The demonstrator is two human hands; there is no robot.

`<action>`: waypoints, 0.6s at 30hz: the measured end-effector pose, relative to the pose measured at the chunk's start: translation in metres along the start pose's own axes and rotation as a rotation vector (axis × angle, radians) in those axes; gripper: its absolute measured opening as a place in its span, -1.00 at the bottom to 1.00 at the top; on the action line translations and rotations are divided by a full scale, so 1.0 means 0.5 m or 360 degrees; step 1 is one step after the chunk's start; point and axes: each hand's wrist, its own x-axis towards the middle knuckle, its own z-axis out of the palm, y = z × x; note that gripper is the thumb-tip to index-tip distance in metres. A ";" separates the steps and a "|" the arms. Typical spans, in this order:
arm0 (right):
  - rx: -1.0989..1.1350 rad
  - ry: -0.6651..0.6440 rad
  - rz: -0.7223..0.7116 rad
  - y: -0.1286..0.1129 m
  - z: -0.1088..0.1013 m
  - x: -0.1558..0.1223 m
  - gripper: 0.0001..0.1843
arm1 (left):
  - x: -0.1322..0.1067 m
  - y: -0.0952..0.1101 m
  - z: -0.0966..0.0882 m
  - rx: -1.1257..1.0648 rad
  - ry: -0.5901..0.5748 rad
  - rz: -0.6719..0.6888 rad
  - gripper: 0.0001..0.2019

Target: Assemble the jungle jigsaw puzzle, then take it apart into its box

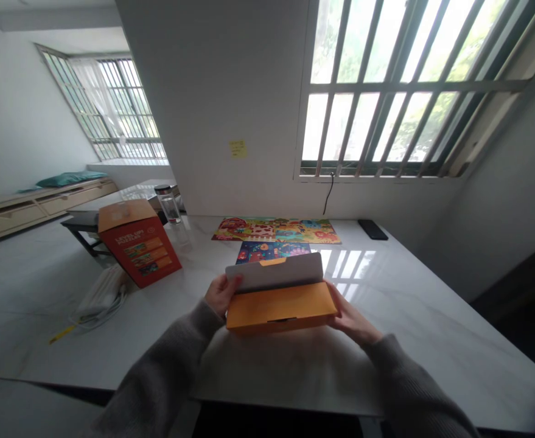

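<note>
My left hand (221,294) grips the left end of a flat orange cardboard box (280,309), and my right hand (352,321) holds its right end. The box is over the white marble table (267,359), its grey-lined flap (274,272) standing open towards the far side. What lies inside the box is hidden. Beyond it lie a blue picture puzzle (272,251) and a long, colourful farm-scene puzzle (276,230).
A red-orange carton (137,242) stands tilted at the table's left, near a clear glass bottle (170,207). White cables (100,295) lie at the left edge. A black phone (372,229) rests at the far right. A wall and barred window rise behind the table.
</note>
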 end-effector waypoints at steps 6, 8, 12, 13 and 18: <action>0.0459 0.0249 0.0075 0.002 0.014 -0.017 -0.30 | -0.021 0.041 -0.002 0.0385 -0.0298 0.0583 -0.60; 0.0495 0.0234 0.0119 -0.009 0.017 -0.019 -0.40 | -0.025 0.034 -0.003 0.0379 -0.0298 0.0491 -0.61; 0.0454 0.0077 0.0118 -0.030 0.021 -0.020 -0.41 | -0.027 0.013 0.002 0.0210 -0.0157 0.0115 -0.54; 0.0424 0.0024 0.0125 -0.031 0.022 -0.018 -0.39 | -0.025 0.011 0.004 0.0171 -0.0130 0.0060 -0.52; 0.0113 -0.0002 0.0067 -0.016 0.020 -0.009 -0.23 | 0.003 0.010 0.000 0.0089 -0.0149 -0.0004 -0.42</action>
